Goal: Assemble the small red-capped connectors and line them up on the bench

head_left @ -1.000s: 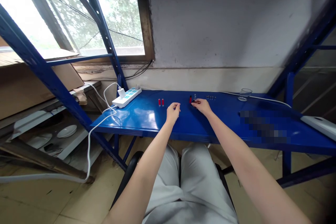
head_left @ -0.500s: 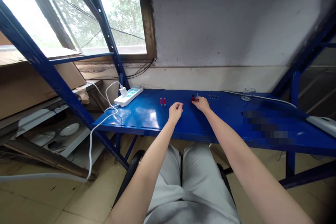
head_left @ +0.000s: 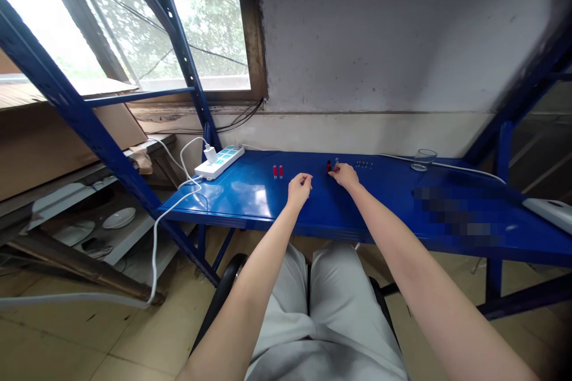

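Observation:
My left hand (head_left: pixel 299 186) rests on the blue metal shelf (head_left: pixel 250 196) with its fingers curled into a pinch; whatever it holds is too small to make out. My right hand (head_left: pixel 344 175) lies a little further back, fingers closed at a small red and dark piece (head_left: pixel 329 167) standing on the shelf. Two small red pieces (head_left: pixel 277 172) stand upright to the left of my left hand. A short row of tiny dark parts (head_left: pixel 363 164) lies just right of my right hand.
A white power strip (head_left: pixel 220 163) with a plugged charger and cable sits at the shelf's back left. A clear glass (head_left: pixel 423 159) stands at the back right beside a white cable. Blue rack posts frame both sides. White dishes lie on a low shelf at left.
Both hands have stayed almost where they were; the view has shifted slightly. My right hand has edged a little closer to the red and dark piece.

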Demonstrator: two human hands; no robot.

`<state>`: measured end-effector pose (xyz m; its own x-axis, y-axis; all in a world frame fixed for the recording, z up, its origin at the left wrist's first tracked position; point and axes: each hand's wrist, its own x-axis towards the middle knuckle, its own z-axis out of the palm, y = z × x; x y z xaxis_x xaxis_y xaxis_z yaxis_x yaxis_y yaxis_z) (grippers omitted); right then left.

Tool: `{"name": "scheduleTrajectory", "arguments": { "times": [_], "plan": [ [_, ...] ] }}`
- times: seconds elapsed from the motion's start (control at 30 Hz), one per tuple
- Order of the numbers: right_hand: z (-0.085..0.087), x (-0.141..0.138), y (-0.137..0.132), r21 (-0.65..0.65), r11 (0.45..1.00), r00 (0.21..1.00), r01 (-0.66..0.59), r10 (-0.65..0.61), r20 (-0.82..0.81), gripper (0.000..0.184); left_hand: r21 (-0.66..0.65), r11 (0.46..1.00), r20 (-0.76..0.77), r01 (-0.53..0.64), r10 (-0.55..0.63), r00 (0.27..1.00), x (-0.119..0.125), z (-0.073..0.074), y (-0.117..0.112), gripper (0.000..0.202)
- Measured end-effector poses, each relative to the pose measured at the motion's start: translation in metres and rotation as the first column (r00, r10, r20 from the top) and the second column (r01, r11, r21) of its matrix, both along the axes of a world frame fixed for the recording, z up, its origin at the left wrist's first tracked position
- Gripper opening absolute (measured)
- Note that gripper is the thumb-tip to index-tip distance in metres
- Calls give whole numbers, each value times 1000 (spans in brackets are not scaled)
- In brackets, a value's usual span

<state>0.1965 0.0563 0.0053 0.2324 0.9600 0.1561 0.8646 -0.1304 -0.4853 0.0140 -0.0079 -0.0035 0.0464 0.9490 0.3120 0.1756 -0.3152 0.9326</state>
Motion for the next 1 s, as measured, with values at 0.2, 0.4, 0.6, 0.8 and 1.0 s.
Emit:
{"name": "scheduleTrajectory", "arguments": {
  "times": [0.2,0.4,0.6,0.8,1.0],
  "plan": [
    [-1,13,3,-62,998,1000,-6,4,-31,16,10,1000,-12,8,-8,1000,0,-1,1,24],
    [-4,11,-4,-4,998,996,67,-67,-67,19,-4,1000,-21,-4,4,1000,0,0,0,23],
    [-4,7,-10,36,992,991,118,-115,-73,22,7,1000,-33,-1,2,999,0,0,-1,23],
    [-3,4,-13,35,993,992,114,-111,-66,22,4,1000,-30,8,-8,1000,0,1,-3,24],
    [-4,6,-10,8,996,994,88,-88,-60,19,10,1000,-35,12,-11,999,0,-1,-1,23]
  ]
}}
